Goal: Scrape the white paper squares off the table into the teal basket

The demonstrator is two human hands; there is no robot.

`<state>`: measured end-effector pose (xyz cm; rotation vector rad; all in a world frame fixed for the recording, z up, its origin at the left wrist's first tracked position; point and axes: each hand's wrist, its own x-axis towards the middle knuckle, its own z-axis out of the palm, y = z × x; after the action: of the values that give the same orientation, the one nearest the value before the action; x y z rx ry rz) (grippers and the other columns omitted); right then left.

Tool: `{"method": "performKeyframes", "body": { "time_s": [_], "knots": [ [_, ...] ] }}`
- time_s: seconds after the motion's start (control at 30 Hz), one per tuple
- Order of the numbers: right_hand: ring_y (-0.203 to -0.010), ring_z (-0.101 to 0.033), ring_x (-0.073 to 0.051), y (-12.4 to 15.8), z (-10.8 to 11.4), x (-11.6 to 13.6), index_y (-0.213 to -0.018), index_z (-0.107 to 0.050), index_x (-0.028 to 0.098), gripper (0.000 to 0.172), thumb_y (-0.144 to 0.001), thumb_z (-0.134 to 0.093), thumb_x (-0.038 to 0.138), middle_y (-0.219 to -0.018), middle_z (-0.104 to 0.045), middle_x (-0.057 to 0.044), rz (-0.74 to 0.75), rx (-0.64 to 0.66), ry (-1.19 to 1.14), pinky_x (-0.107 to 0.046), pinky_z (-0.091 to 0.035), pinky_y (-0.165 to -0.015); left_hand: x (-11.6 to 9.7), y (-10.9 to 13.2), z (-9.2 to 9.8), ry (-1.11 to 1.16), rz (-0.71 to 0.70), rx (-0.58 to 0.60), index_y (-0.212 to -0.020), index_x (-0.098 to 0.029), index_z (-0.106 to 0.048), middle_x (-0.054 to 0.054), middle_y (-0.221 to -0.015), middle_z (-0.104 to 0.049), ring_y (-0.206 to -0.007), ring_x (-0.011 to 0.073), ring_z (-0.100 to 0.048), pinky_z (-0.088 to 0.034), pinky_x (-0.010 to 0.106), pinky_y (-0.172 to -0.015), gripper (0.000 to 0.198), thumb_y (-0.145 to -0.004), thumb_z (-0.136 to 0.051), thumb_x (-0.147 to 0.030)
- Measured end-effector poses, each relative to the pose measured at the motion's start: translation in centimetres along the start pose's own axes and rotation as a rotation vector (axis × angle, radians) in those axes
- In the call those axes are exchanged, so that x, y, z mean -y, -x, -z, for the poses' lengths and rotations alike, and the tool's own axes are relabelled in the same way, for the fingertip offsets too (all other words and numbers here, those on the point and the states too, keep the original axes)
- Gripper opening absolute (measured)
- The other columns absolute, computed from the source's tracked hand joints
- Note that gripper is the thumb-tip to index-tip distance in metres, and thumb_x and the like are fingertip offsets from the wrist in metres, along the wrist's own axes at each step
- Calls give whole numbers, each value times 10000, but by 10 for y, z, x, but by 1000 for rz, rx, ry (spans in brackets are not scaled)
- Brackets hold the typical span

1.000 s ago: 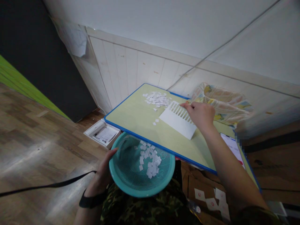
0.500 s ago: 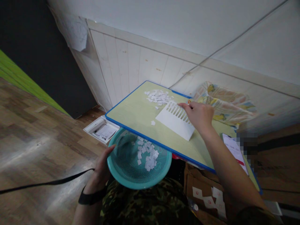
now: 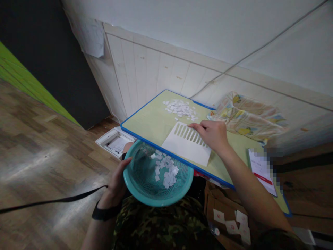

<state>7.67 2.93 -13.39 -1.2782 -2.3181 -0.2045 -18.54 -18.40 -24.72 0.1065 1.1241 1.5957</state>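
Note:
My left hand [image 3: 118,178] grips the left rim of a turquoise plastic basket [image 3: 145,200], which sits under the near edge of the table. Small white paper squares [image 3: 170,173] lie in the basket's right half. On the yellow tabletop, my right hand [image 3: 213,133] is closed on the slotted upper part of a flat white scraper [image 3: 186,147]. The scraper's straight edge has come to the table's blue near edge, above the basket. Farther back on the table lies a pile of white paper squares [image 3: 180,107].
The yellow table [image 3: 145,119] has a blue rim and stands against a panelled wall. A patterned cloth [image 3: 249,118] lies at its back right, a phone [image 3: 262,172] at its right end. A white box [image 3: 113,142] is left of it; a cardboard box [image 3: 212,198] stands below.
My right hand has drawn the scraper toward the table's near edge. The loose paper square in front of the scraper no longer shows on the tabletop. My left hand still holds the basket.

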Motion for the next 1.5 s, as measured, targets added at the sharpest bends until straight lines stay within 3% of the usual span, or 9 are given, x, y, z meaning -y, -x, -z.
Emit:
{"method": "performKeyframes", "body": {
  "time_s": [0.2,0.43,0.63,0.77,0.93,1.13,1.37,1.5],
  "knots": [
    [-599,-580,-185,-7,-3,-27,-560,-663,201,625,-937,-533,683,-570,-650,-60,-127,-66,-1,-311,-304,-605,2,2,-1,13,-2,20,-719,-189,-800,24,-601,-781,-493,190,-697,-604,258,-537,152,-781,-845,-321],
    [-599,-591,-180,-7,2,-47,-636,-723,206,550,-799,-669,729,-583,-660,-22,-204,54,-170,-312,-373,-621,0,2,-1,8,28,44,-942,-197,-840,57,-716,-829,-646,267,-780,-648,315,-682,193,-806,-803,-329],
    [-590,-580,-192,-44,9,-56,-629,-721,187,580,-828,-641,726,-578,-655,-50,-293,-12,-63,-324,-341,-585,-6,3,-8,-1,67,-43,-889,-194,-825,45,-598,-785,-640,298,-789,-657,342,-669,135,-787,-789,-275],
    [-662,-627,-227,-77,2,-51,-753,-789,169,587,-856,-618,721,-700,-734,-122,-310,-12,51,-330,-356,-595,-8,4,-10,7,80,-45,-797,-184,-814,43,-559,-766,-520,257,-746,-646,316,-589,84,-800,-769,-255],
    [-748,-673,-260,-99,-7,-33,-807,-810,173,563,-863,-629,703,-785,-764,-159,-254,63,135,-343,-405,-646,-8,3,-7,-19,96,-31,-826,-189,-821,63,-611,-790,-673,310,-800,-665,352,-666,105,-800,-775,-279],
    [-752,-666,-262,-110,-4,-21,-754,-800,192,569,-848,-635,728,-731,-743,-136,-181,96,104,-350,-415,-661,-7,3,-4,-2,88,-37,-982,-161,-838,99,-746,-838,-764,335,-812,-663,374,-725,236,-800,-783,-300],
    [-717,-656,-245,-110,-4,-14,-717,-777,190,580,-834,-642,742,-706,-731,-117,-138,125,99,-340,-384,-631,-7,0,1,42,90,5,-757,-162,-825,80,-641,-802,-508,228,-722,-619,284,-531,136,-817,-770,-271],
    [-654,-615,-208,-107,-3,-9,-664,-745,194,586,-817,-652,752,-651,-702,-86,-94,160,12,-330,-361,-611,-6,-1,5,28,62,24,-768,-182,-823,69,-681,-815,-540,235,-736,-634,290,-569,113,-791,-811,-292]
  ]
}}
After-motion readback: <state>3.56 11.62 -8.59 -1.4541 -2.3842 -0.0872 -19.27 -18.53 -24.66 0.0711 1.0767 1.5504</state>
